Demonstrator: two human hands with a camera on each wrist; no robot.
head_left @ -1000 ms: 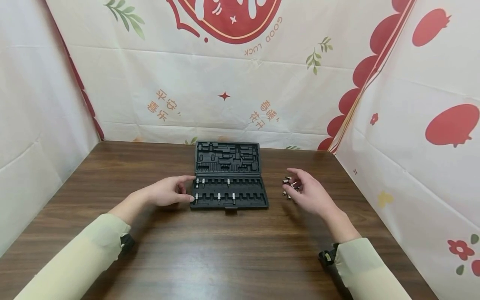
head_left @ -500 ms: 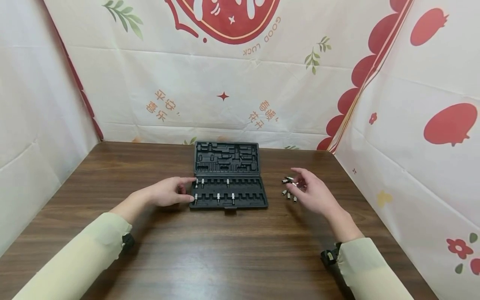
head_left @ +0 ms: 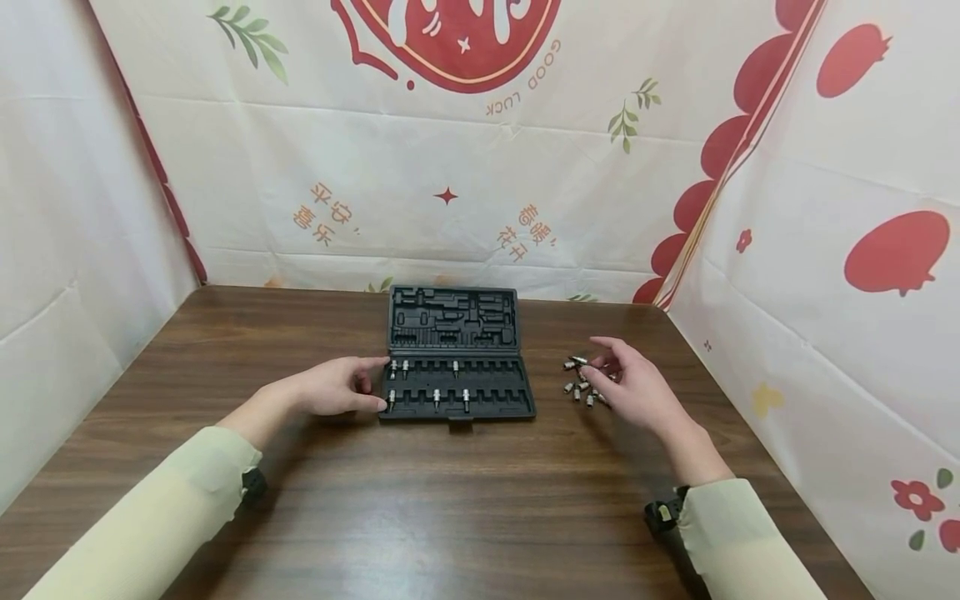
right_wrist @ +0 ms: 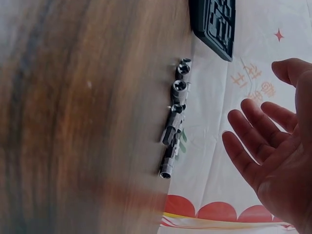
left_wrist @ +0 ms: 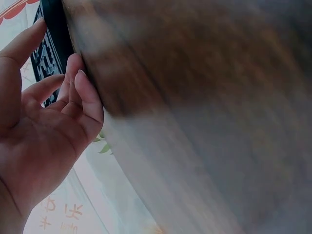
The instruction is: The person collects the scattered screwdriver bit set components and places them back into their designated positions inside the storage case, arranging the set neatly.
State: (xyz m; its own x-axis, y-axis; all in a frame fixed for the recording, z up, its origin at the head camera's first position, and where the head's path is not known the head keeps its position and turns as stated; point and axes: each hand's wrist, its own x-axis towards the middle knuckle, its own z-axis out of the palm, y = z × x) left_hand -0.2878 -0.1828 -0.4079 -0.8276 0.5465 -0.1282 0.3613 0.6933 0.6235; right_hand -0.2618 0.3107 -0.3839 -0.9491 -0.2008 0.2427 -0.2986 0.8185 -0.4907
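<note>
A black plastic case (head_left: pixel 450 385) lies unfolded on the table, its moulded lid (head_left: pixel 454 317) leaning back. Several silver bit sockets (head_left: pixel 437 400) stand in its two rows of slots. At the case's left edge, my left hand (head_left: pixel 333 387) touches the side with spread thumb and index finger; the left wrist view shows the other fingers loosely bent. To the right of the case lies a loose pile of bit sockets (head_left: pixel 577 387), also seen side-on as metal bit sockets (right_wrist: pixel 179 90) in the right wrist view. My right hand (head_left: pixel 628 383) hovers over the pile, fingers relaxed and apart, holding nothing.
The dark wooden table (head_left: pixel 450 500) runs up to a printed cloth backdrop (head_left: pixel 450 150) behind the case. More cloth hangs along the left and right sides. A dark strap device (head_left: pixel 663 512) sits at the right wrist.
My right hand has drawn slightly right and back, showing more of the loose bit sockets. My left hand stays at the case's edge; the case has not moved.
</note>
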